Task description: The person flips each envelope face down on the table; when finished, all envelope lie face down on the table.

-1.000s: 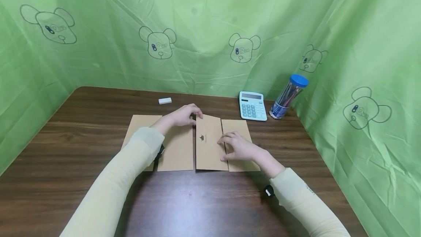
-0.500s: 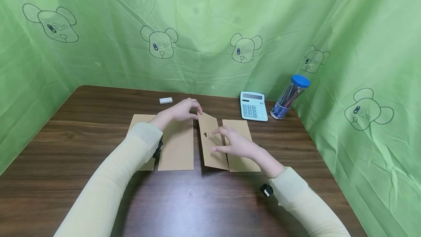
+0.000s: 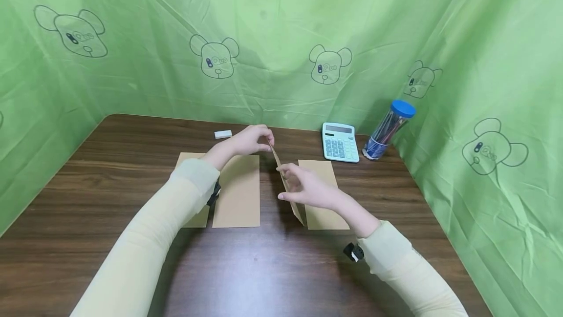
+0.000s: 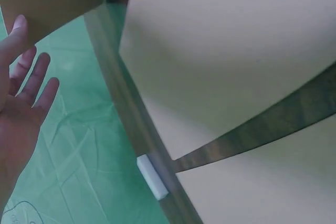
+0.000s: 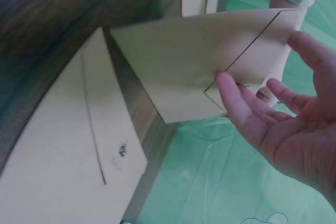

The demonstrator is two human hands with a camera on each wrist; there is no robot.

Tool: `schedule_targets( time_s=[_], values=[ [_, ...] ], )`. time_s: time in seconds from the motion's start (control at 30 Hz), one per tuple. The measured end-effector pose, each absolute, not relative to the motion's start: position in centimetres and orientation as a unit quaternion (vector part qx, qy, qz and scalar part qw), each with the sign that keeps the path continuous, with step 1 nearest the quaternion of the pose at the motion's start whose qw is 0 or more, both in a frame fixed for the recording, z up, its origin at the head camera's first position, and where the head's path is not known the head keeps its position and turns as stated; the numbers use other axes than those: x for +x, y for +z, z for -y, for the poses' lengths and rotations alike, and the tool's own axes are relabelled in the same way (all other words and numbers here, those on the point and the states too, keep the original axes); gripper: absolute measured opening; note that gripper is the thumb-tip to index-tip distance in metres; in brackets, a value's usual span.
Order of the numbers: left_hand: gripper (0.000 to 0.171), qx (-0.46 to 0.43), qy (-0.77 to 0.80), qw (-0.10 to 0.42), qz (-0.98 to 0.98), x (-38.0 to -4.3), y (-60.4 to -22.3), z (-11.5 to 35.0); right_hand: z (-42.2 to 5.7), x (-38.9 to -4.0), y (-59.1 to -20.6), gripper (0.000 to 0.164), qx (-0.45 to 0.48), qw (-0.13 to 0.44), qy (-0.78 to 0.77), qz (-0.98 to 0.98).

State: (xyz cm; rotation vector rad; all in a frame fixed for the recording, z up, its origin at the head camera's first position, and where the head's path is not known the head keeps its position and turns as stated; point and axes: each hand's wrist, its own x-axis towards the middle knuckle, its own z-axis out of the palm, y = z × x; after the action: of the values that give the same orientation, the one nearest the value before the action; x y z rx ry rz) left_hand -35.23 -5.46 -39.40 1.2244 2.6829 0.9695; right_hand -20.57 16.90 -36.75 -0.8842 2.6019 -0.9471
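Observation:
My left hand [image 3: 255, 139] pinches the far edge of a brown kraft-paper envelope [image 3: 297, 212], which stands tilted on its long side. In the left wrist view, the thumb lies on the paper and the other fingers spread below. My right hand [image 3: 314, 190] is at the envelope's near half, thumb and fingers apart; whether its fingertips touch the paper is hard to tell. Fold lines and a small crown print partly show on the lifted envelope [image 5: 168, 61]. Another brown envelope [image 3: 323, 173] lies flat under my right hand. Two more, a middle one [image 3: 239, 195] and a leftmost one [image 3: 196, 218], lie left.
Toward the back of the brown wooden table [image 3: 246, 268] lies a white eraser-like block [image 3: 223, 134]. A light-blue calculator [image 3: 339, 142] and a clear blue-lidded tube of thin sticks [image 3: 387, 129] stand back right. Green curtain [image 3: 272, 87] surrounds the table.
The envelope between my hands has tipped up from almost flat to nearly upright, its left edge rising. My left hand has moved up and right; my right hand has shifted slightly left.

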Motion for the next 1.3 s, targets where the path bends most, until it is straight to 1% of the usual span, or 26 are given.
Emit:
schedule_targets(
  time_s=[0.23, 0.33, 0.4, 0.57, 0.67, 0.77, 0.83, 0.93, 1.1, 1.3],
  values=[
    [0.012, 0.396, 0.337, -0.001, -0.854, -35.3, -38.0, 5.2, -17.2, -20.4, -35.2, 0.052, -0.294, 0.126, -0.339, -0.885],
    [0.014, 0.392, 0.342, -0.003, -0.854, -35.1, -37.0, 5.0, -17.5, -20.3, -34.8, 0.05, -0.294, 0.12, -0.344, -0.884],
    [0.015, 0.389, 0.342, -0.002, -0.855, -34.9, -36.4, 4.9, -17.8, -20.3, -34.7, 0.049, -0.301, 0.103, -0.339, -0.885],
    [0.018, 0.384, 0.335, 0.003, -0.86, -34.6, -35.2, 4.6, -18.3, -20.3, -34.9, 0.046, -0.304, 0.037, -0.316, -0.898],
    [0.025, 0.394, 0.335, 0.001, -0.856, -34.6, -34.8, 4.5, -18.6, -20.1, -35.1, 0.046, -0.295, -0.004, -0.314, -0.902],
    [0.038, 0.404, 0.335, -0.002, -0.851, -34.6, -34.6, 4.5, -19.0, -20.1, -35.4, 0.047, -0.278, -0.039, -0.321, -0.905],
    [0.045, 0.405, 0.334, -0.002, -0.851, -34.5, -34.4, 4.4, -19.3, -20.1, -35.6, 0.047, -0.262, -0.053, -0.328, -0.906],
    [0.051, 0.405, 0.338, 0.001, -0.85, -34.4, -34.5, 4.2, -19.8, -20.2, -36.2, 0.048, -0.242, -0.072, -0.336, -0.907],
    [0.057, 0.402, 0.323, 0.001, -0.857, -34.3, -35.0, 4.4, -20.6, -20.4, -36.7, 0.051, -0.22, -0.089, -0.36, -0.902],
    [0.062, 0.382, 0.311, 0.019, -0.87, -34.6, -36.2, 5.3, -21.3, -20.3, -37.2, 0.05, -0.196, -0.072, -0.429, -0.879]
  ],
)
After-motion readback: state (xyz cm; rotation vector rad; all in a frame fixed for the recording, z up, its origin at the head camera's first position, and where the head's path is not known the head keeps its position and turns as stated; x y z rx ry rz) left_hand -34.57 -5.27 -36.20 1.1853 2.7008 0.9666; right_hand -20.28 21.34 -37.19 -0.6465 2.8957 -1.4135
